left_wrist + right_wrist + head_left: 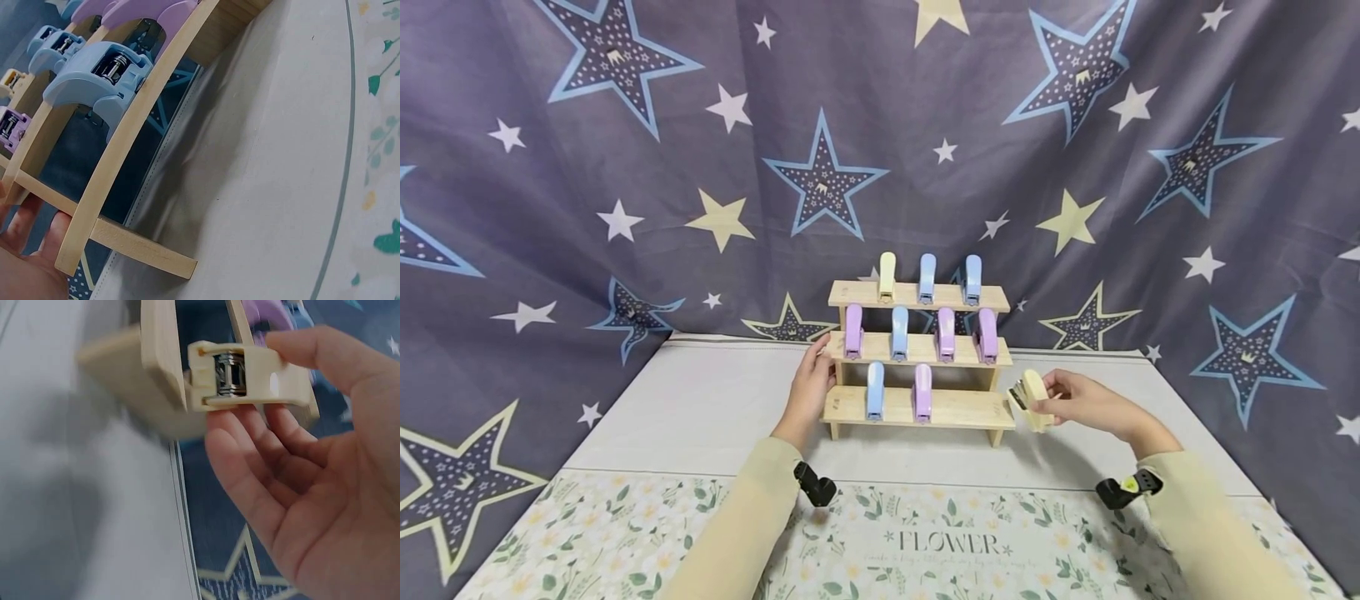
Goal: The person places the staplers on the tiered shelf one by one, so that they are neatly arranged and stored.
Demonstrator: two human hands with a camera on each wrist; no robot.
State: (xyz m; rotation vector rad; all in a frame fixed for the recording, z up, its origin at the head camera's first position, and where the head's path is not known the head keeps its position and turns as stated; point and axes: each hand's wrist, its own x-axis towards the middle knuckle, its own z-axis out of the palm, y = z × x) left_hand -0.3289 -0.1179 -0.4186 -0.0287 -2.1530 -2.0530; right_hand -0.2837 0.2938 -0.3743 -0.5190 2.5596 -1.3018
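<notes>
left hand: left hand [808,392] sits left of centre in the head view, fingers fairly straight against the left end of the wooden rack [917,408]; left wrist view shows fingertips [56,228] touching the rack's side post, nothing pinched. Grip reads as a flat, bracing touch.
rack: three-step wooden rack, centre of frame, on the white surface [700,408]. Pastel clips stand clamped on its shelves: three on top, four in the middle, two on the bottom, a blue clip [875,390] and a purple clip [922,392].
free slot: right part of the bottom shelf is bare, just left of the held clip.
right hand: right hand [1093,406], right of centre, grip closed round a yellow clip [1028,398], thumb on top and fingers beneath per the right wrist view.
clip position: yellow clip sits just off the right end of the bottom shelf, its mouth at the board edge [164,356]; touching or not, cannot tell.
key relation: shelf lies left of the clip; clip's long axis runs roughly across the shelf edge; right hand is the nearer one.
foreground: floral mat [925,542] at the bottom of frame.
</notes>
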